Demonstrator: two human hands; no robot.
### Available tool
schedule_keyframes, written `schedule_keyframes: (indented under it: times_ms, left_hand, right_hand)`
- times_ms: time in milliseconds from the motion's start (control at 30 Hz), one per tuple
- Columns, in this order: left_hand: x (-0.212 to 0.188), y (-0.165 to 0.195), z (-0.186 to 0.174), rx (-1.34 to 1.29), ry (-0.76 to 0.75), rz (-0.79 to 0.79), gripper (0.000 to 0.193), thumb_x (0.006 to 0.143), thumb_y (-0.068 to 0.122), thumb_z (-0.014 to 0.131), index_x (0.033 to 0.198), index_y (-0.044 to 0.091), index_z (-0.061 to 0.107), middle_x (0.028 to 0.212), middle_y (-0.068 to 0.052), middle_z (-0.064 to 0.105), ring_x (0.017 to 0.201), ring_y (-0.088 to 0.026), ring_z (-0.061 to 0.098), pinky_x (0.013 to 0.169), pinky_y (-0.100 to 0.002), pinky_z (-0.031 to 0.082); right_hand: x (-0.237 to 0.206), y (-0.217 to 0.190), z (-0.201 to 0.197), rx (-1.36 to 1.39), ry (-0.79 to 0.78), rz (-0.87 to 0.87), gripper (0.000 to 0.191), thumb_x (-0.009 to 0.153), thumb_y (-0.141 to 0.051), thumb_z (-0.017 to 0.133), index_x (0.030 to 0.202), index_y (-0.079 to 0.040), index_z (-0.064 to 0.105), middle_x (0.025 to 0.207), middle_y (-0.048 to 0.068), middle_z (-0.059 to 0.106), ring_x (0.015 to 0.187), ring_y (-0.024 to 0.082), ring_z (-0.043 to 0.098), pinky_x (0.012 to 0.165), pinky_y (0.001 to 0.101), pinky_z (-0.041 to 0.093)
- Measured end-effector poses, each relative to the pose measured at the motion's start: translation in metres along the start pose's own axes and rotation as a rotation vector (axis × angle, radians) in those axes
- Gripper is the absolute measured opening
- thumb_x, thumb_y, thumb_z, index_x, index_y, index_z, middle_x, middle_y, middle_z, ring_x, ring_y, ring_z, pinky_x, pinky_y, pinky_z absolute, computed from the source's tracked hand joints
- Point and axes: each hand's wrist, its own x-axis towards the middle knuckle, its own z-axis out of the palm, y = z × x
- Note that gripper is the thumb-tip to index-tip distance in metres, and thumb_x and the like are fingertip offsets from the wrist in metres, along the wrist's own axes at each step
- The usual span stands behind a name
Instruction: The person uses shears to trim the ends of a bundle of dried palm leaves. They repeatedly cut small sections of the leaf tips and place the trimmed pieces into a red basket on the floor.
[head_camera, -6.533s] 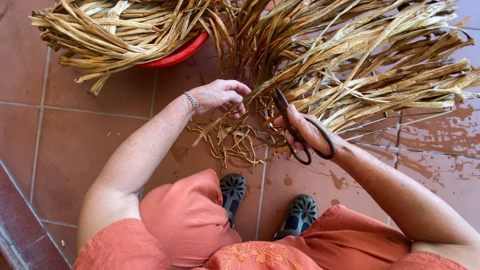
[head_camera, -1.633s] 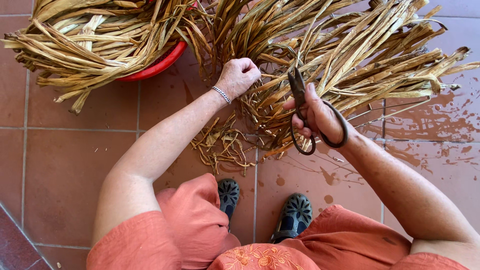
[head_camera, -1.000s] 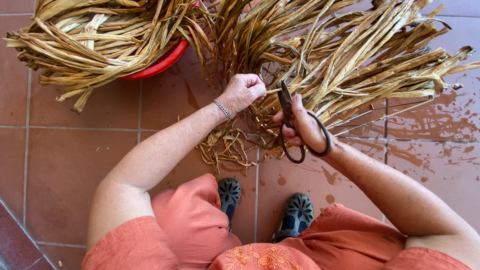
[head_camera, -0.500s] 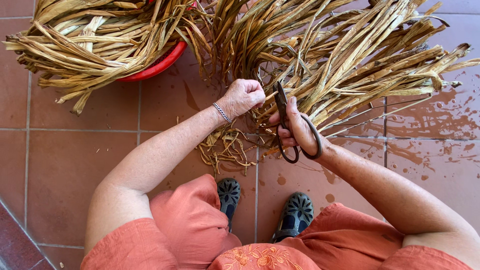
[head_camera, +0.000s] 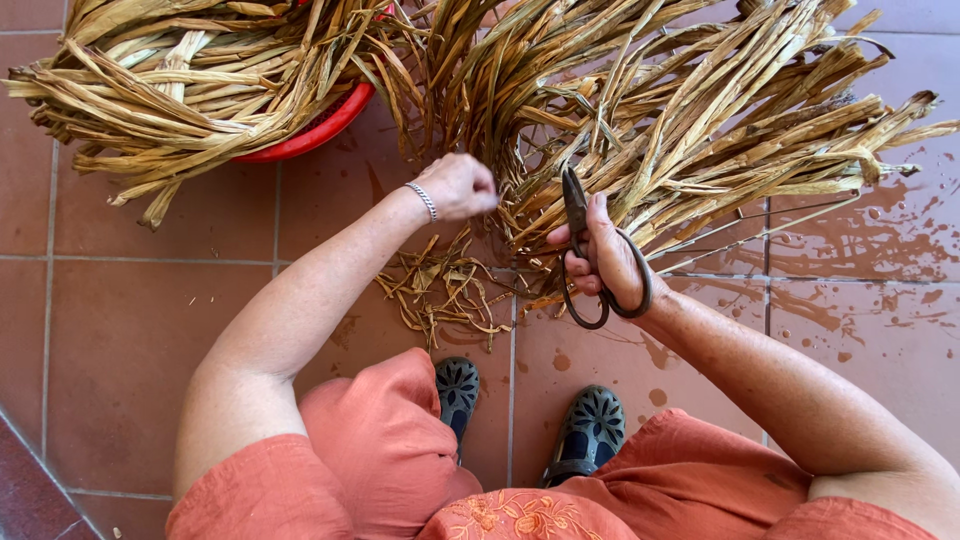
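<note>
The left hand (head_camera: 462, 186) is closed in a fist on strands at the near end of the bundle of dried leaves (head_camera: 680, 130), likely steadying them for trimming. The right hand (head_camera: 605, 255) grips dark scissors (head_camera: 585, 250), blades together, pointing into the bundle. Trimmed scraps (head_camera: 440, 290) lie on the tiled floor (head_camera: 130, 330); more leaves fill a red basin (head_camera: 315, 130).

You are looking straight down at a floor of square terracotta tiles (head_camera: 130, 330) with pale grout lines (head_camera: 512, 400) crossing it. Toward the right edge of the floor the tiles are wet, with dark splashes and droplets (head_camera: 870, 235) shining in bright, even daylight. At the lower left corner a darker reddish strip (head_camera: 25, 485) cuts diagonally across the floor.
</note>
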Motion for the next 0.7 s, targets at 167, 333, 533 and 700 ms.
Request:
schedule_keyframes:
  times_ms: [167,333,533,700]
  left_hand:
    - [0.033,0.02,0.008,-0.289,0.427,0.154,0.028,0.09,0.036,0.073,0.098,0.009,0.075,0.091,-0.013,0.077,0.082,-0.022,0.072,0.082,-0.038,0.057]
    - [0.045,0.029,0.007,-0.331,0.528,0.211,0.017,0.081,0.024,0.073,0.084,0.008,0.078,0.08,-0.01,0.077,0.074,-0.019,0.074,0.076,-0.034,0.059]
    - [0.021,0.032,0.0,-0.508,0.44,0.225,0.019,0.081,0.024,0.077,0.077,0.006,0.075,0.066,-0.004,0.072,0.063,-0.011,0.067,0.064,-0.029,0.055]
    - [0.002,0.039,0.005,-0.734,0.25,0.209,0.02,0.087,0.019,0.068,0.073,0.005,0.069,0.065,0.0,0.069,0.061,-0.006,0.064,0.059,-0.024,0.055]
  right_hand:
    - [-0.008,-0.007,-0.001,-0.064,-0.061,-0.03,0.082,0.094,-0.078,0.022,0.114,-0.006,0.058,0.066,0.0,0.046,0.05,0.01,0.037,0.046,0.0252,0.03]
    - [-0.006,-0.019,-0.008,-0.107,-0.085,-0.039,0.085,0.092,-0.079,0.019,0.117,-0.007,0.058,0.069,0.0,0.05,0.051,0.009,0.042,0.047,0.0246,0.031]
    - [0.003,-0.028,-0.01,-0.218,-0.071,0.0,0.088,0.092,-0.08,0.017,0.119,-0.008,0.06,0.068,-0.001,0.051,0.051,0.008,0.04,0.046,0.0242,0.028]
    - [0.008,-0.032,-0.003,-0.286,-0.063,-0.016,0.088,0.093,-0.078,0.018,0.118,-0.006,0.062,0.067,-0.002,0.051,0.051,0.008,0.041,0.046,0.024,0.03]
